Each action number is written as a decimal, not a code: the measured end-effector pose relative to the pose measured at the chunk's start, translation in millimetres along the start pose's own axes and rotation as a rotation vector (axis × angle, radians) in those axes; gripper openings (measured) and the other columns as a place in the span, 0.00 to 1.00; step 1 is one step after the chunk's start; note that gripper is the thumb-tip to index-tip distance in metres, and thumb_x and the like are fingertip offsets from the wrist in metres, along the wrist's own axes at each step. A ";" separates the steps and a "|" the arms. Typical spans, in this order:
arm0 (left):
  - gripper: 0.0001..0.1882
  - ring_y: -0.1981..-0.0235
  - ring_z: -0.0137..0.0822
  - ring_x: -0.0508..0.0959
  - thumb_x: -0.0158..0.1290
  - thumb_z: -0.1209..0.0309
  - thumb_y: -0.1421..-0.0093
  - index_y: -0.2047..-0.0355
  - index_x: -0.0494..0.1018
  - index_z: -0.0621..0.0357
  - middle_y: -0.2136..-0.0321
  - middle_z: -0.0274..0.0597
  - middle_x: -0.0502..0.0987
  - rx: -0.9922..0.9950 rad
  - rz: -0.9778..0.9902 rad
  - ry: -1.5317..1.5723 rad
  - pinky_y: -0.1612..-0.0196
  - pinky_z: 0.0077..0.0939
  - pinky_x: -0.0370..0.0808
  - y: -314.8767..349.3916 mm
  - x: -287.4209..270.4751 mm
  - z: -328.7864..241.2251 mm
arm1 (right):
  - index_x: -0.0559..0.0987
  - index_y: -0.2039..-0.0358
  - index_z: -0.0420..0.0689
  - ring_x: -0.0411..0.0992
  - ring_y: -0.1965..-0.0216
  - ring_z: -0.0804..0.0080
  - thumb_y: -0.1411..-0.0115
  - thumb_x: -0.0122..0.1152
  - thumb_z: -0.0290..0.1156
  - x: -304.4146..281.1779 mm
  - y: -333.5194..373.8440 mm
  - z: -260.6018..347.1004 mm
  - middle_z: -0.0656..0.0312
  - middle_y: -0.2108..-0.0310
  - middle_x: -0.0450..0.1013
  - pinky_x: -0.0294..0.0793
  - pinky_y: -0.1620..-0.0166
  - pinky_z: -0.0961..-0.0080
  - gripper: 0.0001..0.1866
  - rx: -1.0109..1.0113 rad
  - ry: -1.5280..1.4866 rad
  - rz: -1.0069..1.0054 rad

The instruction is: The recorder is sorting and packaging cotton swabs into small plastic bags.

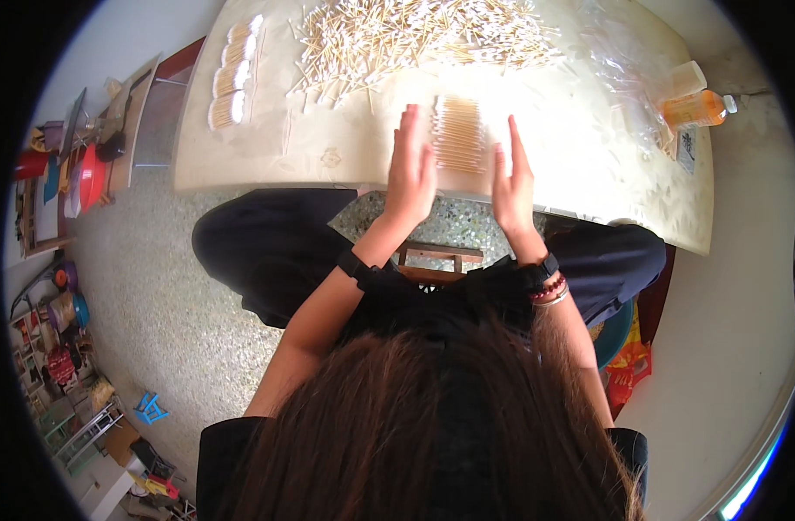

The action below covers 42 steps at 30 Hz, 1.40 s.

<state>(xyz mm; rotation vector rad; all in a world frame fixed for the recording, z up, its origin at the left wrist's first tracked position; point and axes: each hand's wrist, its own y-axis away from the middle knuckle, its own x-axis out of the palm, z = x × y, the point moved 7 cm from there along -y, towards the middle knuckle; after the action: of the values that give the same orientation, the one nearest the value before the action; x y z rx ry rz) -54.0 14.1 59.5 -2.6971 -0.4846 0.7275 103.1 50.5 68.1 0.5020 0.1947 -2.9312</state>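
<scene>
A row of cotton swabs (pixel 458 135) lies side by side near the table's front edge, their sticks running left to right. My left hand (pixel 410 174) stands upright along the row's left ends, fingers stretched out and holding nothing. On the other side, my right hand (pixel 513 181) is held the same way, fingers straight, a small gap from the right ends. Beyond both hands spreads a large loose heap of cotton swabs (pixel 415 39), pointing every way. At the table's left, several neat bundles of cotton swabs (pixel 232 74) lie in a line.
The pale table (pixel 328 130) has clear plastic bags (pixel 619 65) on its right side. Beside them are an orange drink bottle (pixel 697 109) and a pale cup (pixel 687 78). A small blue stool (pixel 151 408) stands on the speckled floor at left.
</scene>
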 end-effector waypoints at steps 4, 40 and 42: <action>0.27 0.36 0.39 0.54 0.34 0.66 0.33 0.37 0.47 0.66 0.39 0.50 0.58 -0.266 -0.218 0.695 0.35 0.35 0.48 -0.5 6.6 29.5 | 0.56 0.39 0.42 0.51 0.36 0.58 0.31 0.33 0.37 2.3 6.9 -37.6 0.48 0.39 0.54 0.50 0.34 0.67 0.23 0.128 -0.700 -0.319; 0.27 0.36 0.41 0.53 0.34 0.61 0.34 0.38 0.49 0.63 0.40 0.54 0.55 -0.420 -0.354 0.905 0.34 0.33 0.46 -37.6 51.2 36.9 | 0.49 0.36 0.43 0.49 0.35 0.60 0.31 0.34 0.38 27.1 -42.1 -39.9 0.45 0.38 0.52 0.48 0.34 0.69 0.26 0.081 -0.697 -0.325; 0.27 0.36 0.41 0.53 0.34 0.61 0.34 0.38 0.49 0.63 0.40 0.54 0.55 -0.430 -0.346 0.898 0.34 0.33 0.46 -40.9 52.6 37.9 | 0.49 0.36 0.42 0.50 0.35 0.60 0.31 0.34 0.39 26.8 -45.7 -40.9 0.45 0.38 0.53 0.49 0.35 0.69 0.26 0.080 -0.715 -0.325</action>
<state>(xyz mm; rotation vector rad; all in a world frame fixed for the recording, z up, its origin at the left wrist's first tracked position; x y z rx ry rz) -41.0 79.2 21.1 -2.8108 -0.8744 -0.7405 83.0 98.0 25.4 -0.6346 0.0667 -3.2079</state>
